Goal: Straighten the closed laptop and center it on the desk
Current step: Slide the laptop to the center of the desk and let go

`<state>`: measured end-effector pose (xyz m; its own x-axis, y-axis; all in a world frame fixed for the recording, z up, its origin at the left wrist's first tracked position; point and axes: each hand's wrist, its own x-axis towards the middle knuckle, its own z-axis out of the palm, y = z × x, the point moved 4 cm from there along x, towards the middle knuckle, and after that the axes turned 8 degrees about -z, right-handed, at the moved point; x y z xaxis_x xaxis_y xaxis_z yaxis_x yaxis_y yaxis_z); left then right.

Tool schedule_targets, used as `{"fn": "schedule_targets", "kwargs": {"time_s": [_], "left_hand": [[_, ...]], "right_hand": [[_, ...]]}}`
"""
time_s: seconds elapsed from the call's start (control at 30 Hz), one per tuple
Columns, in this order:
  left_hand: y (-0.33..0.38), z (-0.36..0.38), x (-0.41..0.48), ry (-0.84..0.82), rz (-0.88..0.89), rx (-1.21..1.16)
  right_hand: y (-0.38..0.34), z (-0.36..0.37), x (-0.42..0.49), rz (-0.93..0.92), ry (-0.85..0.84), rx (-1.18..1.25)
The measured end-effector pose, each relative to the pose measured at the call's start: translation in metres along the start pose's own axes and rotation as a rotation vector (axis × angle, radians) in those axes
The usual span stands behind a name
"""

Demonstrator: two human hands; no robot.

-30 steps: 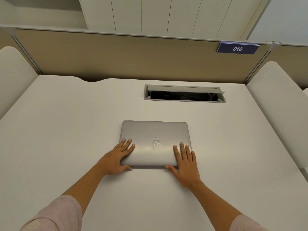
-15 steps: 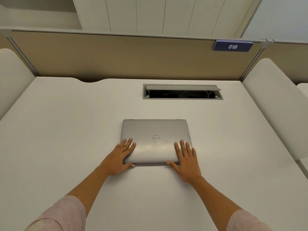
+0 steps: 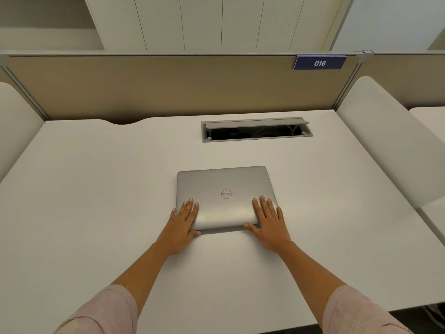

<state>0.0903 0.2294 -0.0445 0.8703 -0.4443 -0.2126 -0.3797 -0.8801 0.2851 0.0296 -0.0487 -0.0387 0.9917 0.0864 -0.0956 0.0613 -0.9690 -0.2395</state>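
The left hand's fingers (image 3: 190, 207) lie flat and spread on the near left corner of the laptop (image 3: 224, 186), and its thumb tucks against the near edge; the right hand's fingers (image 3: 265, 208) rest the same way on the near right corner, thumb along the front edge. Neither hand clenches or lifts anything: both the left hand (image 3: 181, 225) and the right hand (image 3: 271, 225) press palm-down, half on the lid and half on the desk (image 3: 96, 201), framing the laptop rather than gripping it. The laptop is closed, flat, logo up, and sits near the middle of the desk, well short of the cable tray (image 3: 256, 130) behind it. Its back edge looks slightly tilted against the tray's line, rising to the right, though the wide lens may account for part of that. The step in hand seems to be the final squaring. The next move likely calls for a small twist, one hand nudging forward while the other holds, with light downward pressure so the laptop slides rather than tips, then letting go.
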Motion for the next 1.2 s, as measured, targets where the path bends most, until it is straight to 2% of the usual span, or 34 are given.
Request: {"fn": "schedule_targets", "kwargs": {"time_s": [0.17,0.37,0.8,1.2], "left_hand": [[0.01,0.01,-0.013,0.081,-0.031,-0.029],[0.024,0.024,-0.03,0.135,-0.083,0.042],[0.047,0.064,-0.069,0.106,-0.145,0.046],[0.055,0.063,-0.075,0.066,-0.173,0.021]], "right_hand": [[-0.015,0.009,-0.014,-0.03,0.024,-0.001],[-0.016,0.015,-0.029,-0.072,0.009,-0.054],[-0.011,0.019,-0.059,-0.142,-0.052,0.019],[-0.009,0.03,-0.074,-0.146,-0.149,0.0]]}}
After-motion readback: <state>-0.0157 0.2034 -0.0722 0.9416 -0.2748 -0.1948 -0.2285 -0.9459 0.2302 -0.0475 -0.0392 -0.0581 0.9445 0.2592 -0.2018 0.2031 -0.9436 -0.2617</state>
